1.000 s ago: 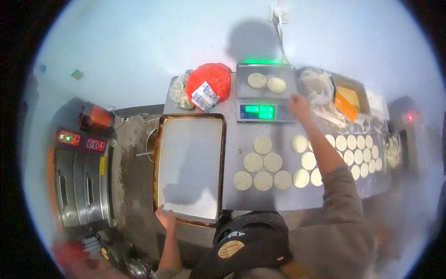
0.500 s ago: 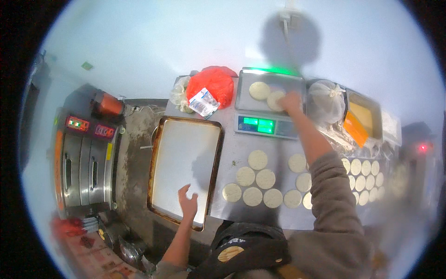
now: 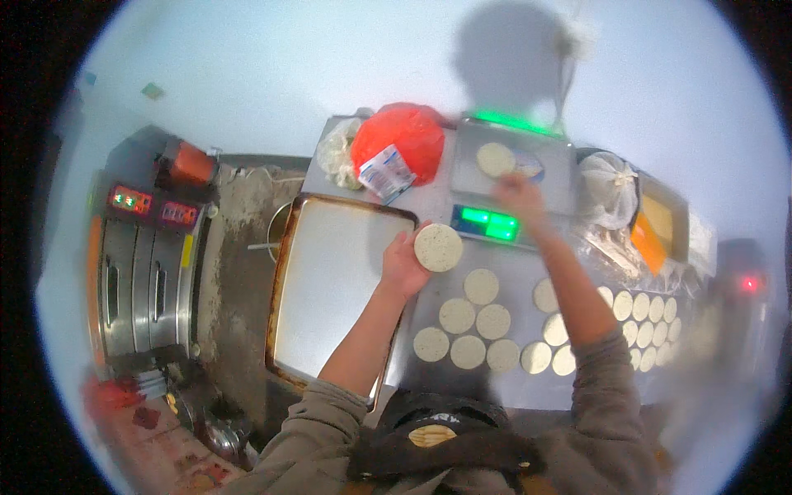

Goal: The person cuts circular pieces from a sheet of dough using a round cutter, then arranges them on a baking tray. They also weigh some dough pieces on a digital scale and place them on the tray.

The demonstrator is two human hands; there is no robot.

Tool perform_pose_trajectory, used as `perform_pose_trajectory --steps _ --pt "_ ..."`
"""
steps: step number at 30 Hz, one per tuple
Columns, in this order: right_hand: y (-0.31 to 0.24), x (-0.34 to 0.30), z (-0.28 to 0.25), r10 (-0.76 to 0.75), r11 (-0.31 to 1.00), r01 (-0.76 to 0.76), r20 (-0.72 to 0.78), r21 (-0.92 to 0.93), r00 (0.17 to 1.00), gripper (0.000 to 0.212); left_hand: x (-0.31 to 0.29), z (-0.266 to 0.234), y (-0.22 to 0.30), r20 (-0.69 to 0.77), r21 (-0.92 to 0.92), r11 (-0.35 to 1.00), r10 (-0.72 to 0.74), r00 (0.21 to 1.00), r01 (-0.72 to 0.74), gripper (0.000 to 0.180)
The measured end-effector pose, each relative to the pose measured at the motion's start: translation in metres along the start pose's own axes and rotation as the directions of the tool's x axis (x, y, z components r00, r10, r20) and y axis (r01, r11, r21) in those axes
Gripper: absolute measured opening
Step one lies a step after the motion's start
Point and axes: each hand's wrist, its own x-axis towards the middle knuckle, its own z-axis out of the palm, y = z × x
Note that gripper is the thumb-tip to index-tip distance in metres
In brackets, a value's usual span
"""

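Note:
My left hand (image 3: 403,268) holds a flat, pale round dough disc (image 3: 438,247) at its fingertips, above the right rim of a baking tray (image 3: 334,272). My right hand (image 3: 520,195) is over the metal pan of a digital scale (image 3: 557,186), just below another dough disc (image 3: 496,160) lying there. Motion blurs its fingers, so I cannot make out their grip. Between my arms several dough discs (image 3: 468,352) lie in a triangle on the steel table (image 3: 437,379). More discs (image 3: 536,357) rest in groups to the right, partly hidden by my right forearm.
Behind the tray sit a red plastic bag (image 3: 404,136) and a white printed packet (image 3: 386,175). A tied clear bag (image 3: 609,188) and a rectangular container (image 3: 665,219) with an orange sheet (image 3: 648,243) stand right of the scale. A steel oven (image 3: 148,280) is at far left.
My left hand has risen from over the tray toward the scale and now holds a dough disc. One of the two discs has left the pan. My right hand has drawn back slightly.

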Motion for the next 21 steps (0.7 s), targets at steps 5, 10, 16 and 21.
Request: perform_pose_trajectory --steps 5,10,16,21 --pt "0.029 0.103 0.033 0.152 0.943 -0.209 -0.223 -0.258 0.963 0.068 -0.021 -0.081 0.053 0.083 0.682 0.653 0.379 0.921 -0.330 0.058" --pt "0.030 0.123 0.028 0.299 0.905 -0.254 0.086 -0.341 0.950 0.074 0.023 -0.119 0.085 -0.247 0.455 0.849 0.411 0.878 -0.269 0.050" --pt "0.041 0.118 0.034 0.293 0.941 -0.291 -0.014 -0.175 0.956 0.060 0.037 -0.132 0.079 -0.172 0.867 0.446 0.684 0.709 -0.220 0.050" --pt "0.065 0.113 0.051 0.319 0.941 -0.322 0.041 0.108 0.947 0.056 -0.005 -0.125 0.064 -0.088 0.978 0.173 0.848 0.522 -0.116 0.046"
